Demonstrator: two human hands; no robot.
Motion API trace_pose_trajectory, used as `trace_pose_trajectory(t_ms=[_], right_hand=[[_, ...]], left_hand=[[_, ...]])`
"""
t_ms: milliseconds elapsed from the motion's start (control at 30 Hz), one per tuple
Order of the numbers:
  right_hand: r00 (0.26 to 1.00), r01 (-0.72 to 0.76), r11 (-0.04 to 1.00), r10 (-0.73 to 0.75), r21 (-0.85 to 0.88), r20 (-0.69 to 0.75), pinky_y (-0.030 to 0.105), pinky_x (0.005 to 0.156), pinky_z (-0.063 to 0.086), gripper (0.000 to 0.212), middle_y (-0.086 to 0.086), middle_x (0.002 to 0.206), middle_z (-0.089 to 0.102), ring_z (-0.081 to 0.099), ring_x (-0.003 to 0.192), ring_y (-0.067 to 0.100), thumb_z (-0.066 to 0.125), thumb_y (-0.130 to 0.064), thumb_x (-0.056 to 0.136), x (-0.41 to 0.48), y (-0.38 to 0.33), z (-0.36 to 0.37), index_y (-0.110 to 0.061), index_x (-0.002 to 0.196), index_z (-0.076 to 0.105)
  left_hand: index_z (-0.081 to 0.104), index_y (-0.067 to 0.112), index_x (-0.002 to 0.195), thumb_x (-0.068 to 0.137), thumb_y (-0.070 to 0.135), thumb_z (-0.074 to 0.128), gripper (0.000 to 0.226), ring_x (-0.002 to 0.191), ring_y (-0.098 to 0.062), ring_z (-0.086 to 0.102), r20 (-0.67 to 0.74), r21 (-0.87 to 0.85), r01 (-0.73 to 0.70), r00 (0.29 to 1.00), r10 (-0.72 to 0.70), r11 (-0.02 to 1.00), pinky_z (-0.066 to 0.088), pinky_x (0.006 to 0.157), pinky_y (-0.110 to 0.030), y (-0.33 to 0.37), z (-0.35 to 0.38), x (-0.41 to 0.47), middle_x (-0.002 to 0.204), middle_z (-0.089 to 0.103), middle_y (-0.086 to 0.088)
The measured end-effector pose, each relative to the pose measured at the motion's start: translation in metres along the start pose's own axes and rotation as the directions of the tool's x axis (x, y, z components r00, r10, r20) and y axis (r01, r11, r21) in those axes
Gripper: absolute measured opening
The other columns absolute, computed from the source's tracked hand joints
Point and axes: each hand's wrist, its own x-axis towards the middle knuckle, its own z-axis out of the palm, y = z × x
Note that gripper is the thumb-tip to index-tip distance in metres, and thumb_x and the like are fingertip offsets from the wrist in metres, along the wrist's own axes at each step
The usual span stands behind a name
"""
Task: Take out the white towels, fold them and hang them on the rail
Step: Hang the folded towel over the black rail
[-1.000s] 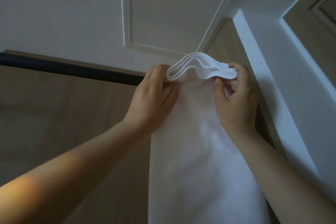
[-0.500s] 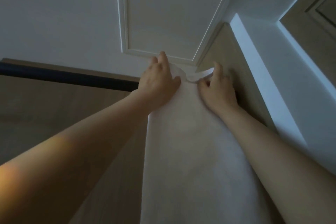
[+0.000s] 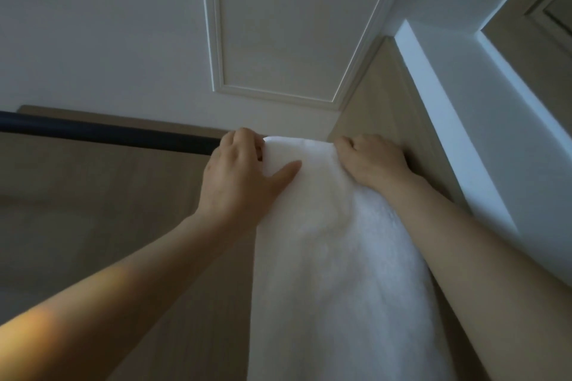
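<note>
The white towel (image 3: 334,257) is draped over the right-hand end of the dark rail (image 3: 108,134). Its folded front panel hangs straight down between the two forearms, close beside the pale wooden side panel (image 3: 387,96). The half behind the rail is hidden. The left hand (image 3: 241,176) is curled over the crest at the towel's left edge, with the fingers hooked over the top and out of sight, and its thumb (image 3: 288,170) is laid flat across the front face. The right hand (image 3: 374,161) is closed over the crest at the right edge, knuckles up and fingertips tucked behind the fold. How much cloth is pinched there cannot be seen.

The step in hand is judged to be the seating and squaring of the towel on the rail. It is best done with the crest held evenly at both edges, so that the fold line is laid along the rail rather than skewed across it. The layers should be moved together, since a thick folded towel is likely to creep apart if only the outer layer is dragged. The front drop should be matched to the back drop by feel, as the rear is unseen; an uneven hang could let the towel slide off. A little room should be left at the side panel so that the right edge is not bunched. The face can then be smoothed downward with flat palms before the grip is released.
</note>
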Motion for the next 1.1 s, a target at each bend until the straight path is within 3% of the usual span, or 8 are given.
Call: trace_pose_trajectory(t_ms=[200, 300, 500, 733, 900, 967, 1033, 1100], right_hand=[[0.999, -0.005, 1.000, 0.005, 0.009, 0.043, 0.034, 0.068, 0.031, 0.049, 0.027, 0.104, 0.065, 0.051, 0.083, 0.032, 0.027, -0.034, 0.100, -0.003, -0.002, -0.006, -0.006, 0.085, 0.064], [0.999, -0.023, 1.000, 0.024, -0.008, 0.049, 0.033, 0.071, 0.031, 0.051, 0.027, 0.112, 0.064, 0.057, 0.097, 0.037, 0.027, -0.033, 0.100, -0.002, -0.004, -0.007, -0.002, 0.098, 0.067], [0.996, 0.017, 0.996, -0.025, 0.088, 0.084, 0.036, 0.081, 0.039, 0.048, 0.026, 0.120, 0.062, 0.056, 0.110, 0.037, 0.030, -0.032, 0.103, -0.011, -0.003, -0.018, -0.002, 0.106, 0.067], [0.953, -0.002, 0.952, 0.094, 0.305, -0.287, 0.028, 0.085, 0.044, 0.032, 0.009, 0.119, 0.067, 0.060, 0.109, 0.025, 0.049, -0.027, 0.097, -0.066, 0.014, -0.038, -0.008, 0.119, 0.064], [0.956, -0.266, 0.867, 0.293, 0.421, 0.001, 0.032, 0.075, 0.047, 0.044, -0.010, 0.114, 0.058, 0.058, 0.094, 0.013, 0.049, -0.044, 0.094, -0.106, 0.027, -0.026, -0.026, 0.134, 0.048], [0.863, -0.498, 0.655, 0.437, 0.568, 0.253, 0.029, 0.067, 0.042, 0.050, -0.011, 0.103, 0.057, 0.055, 0.086, 0.011, 0.051, -0.049, 0.095, -0.111, 0.029, -0.021, -0.021, 0.137, 0.047], [0.733, -0.653, 0.252, 0.451, 0.715, 0.510, 0.032, 0.071, 0.047, 0.045, -0.002, 0.102, 0.066, 0.061, 0.091, 0.018, 0.056, -0.045, 0.095, -0.111, 0.026, -0.021, -0.015, 0.128, 0.058], [0.706, -0.662, 0.158, 0.459, 0.732, 0.539, 0.037, 0.085, 0.050, 0.040, 0.005, 0.105, 0.069, 0.064, 0.096, 0.024, 0.060, -0.042, 0.094, -0.108, 0.026, -0.021, -0.013, 0.121, 0.064]], left_hand=[[0.042, 0.019, 0.105, 0.082, 0.046, 0.072, 0.046, 0.073, -0.010, 0.054, 0.191, -0.070, 0.126, 0.975, -0.111, 0.990, 0.044, 0.055, -0.025, 0.003, -0.011, 0.020, 0.083, 0.055, 0.005], [0.045, 0.026, 0.112, 0.088, 0.029, 0.066, 0.032, 0.065, -0.007, 0.054, 0.209, -0.195, 0.172, 0.969, -0.130, 0.966, 0.038, 0.046, -0.018, 0.006, -0.008, 0.022, 0.075, 0.056, 0.004], [0.072, 0.022, 0.100, 0.088, 0.019, 0.065, 0.014, 0.068, -0.003, 0.049, 0.129, -0.271, 0.194, 0.978, -0.164, 0.943, 0.040, 0.066, -0.017, 0.011, 0.001, 0.033, 0.071, 0.049, 0.020], [0.074, 0.015, 0.103, 0.087, 0.017, 0.066, 0.018, 0.066, 0.004, 0.049, 0.066, -0.274, 0.159, 0.987, -0.146, 0.948, 0.036, 0.058, -0.004, 0.005, 0.006, 0.033, 0.072, 0.049, 0.023], [0.074, 0.015, 0.103, 0.087, 0.017, 0.066, 0.018, 0.067, 0.005, 0.049, 0.063, -0.268, 0.149, 0.989, -0.137, 0.952, 0.037, 0.060, -0.005, 0.005, 0.007, 0.033, 0.074, 0.050, 0.024], [0.075, 0.015, 0.102, 0.087, 0.016, 0.066, 0.017, 0.066, 0.006, 0.049, 0.049, -0.266, 0.142, 0.990, -0.134, 0.953, 0.033, 0.054, 0.004, 0.004, 0.008, 0.034, 0.073, 0.049, 0.024], [0.075, 0.016, 0.101, 0.087, 0.017, 0.066, 0.017, 0.065, 0.006, 0.048, 0.046, -0.268, 0.142, 0.990, -0.135, 0.953, 0.033, 0.052, 0.005, 0.003, 0.009, 0.034, 0.073, 0.049, 0.025], [0.074, 0.016, 0.102, 0.087, 0.017, 0.066, 0.017, 0.066, 0.006, 0.049, 0.051, -0.276, 0.148, 0.989, -0.140, 0.950, 0.033, 0.052, 0.004, 0.003, 0.009, 0.033, 0.074, 0.050, 0.024]])
